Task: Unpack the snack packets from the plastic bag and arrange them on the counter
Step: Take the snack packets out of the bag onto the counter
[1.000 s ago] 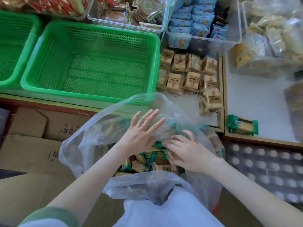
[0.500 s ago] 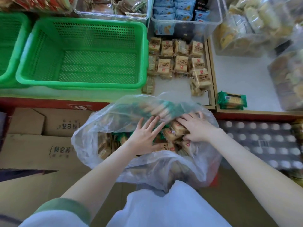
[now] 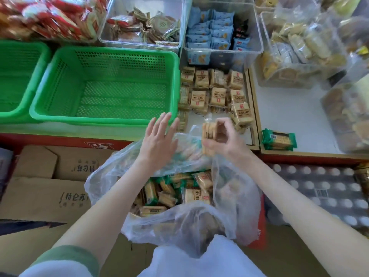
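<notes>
Small stack of snack packets [image 3: 207, 134] pinched in the right hand [image 3: 223, 140] above the plastic bag [image 3: 179, 220].

Held edge-on over the bag's open mouth, just short of the counter [image 3: 289, 116]; tan wrappers, pale biscuit edges showing at the side. Beside it the left hand [image 3: 157, 140], spread flat with fingers straight, over the bag's far rim and holding nothing. Inside the clear, crumpled bag, loose packets [image 3: 169, 192] in a heap, some tan, some green-edged. On the counter beside the green basket [image 3: 103, 86], matching tan packets [image 3: 215, 92] already laid in rows.
</notes>
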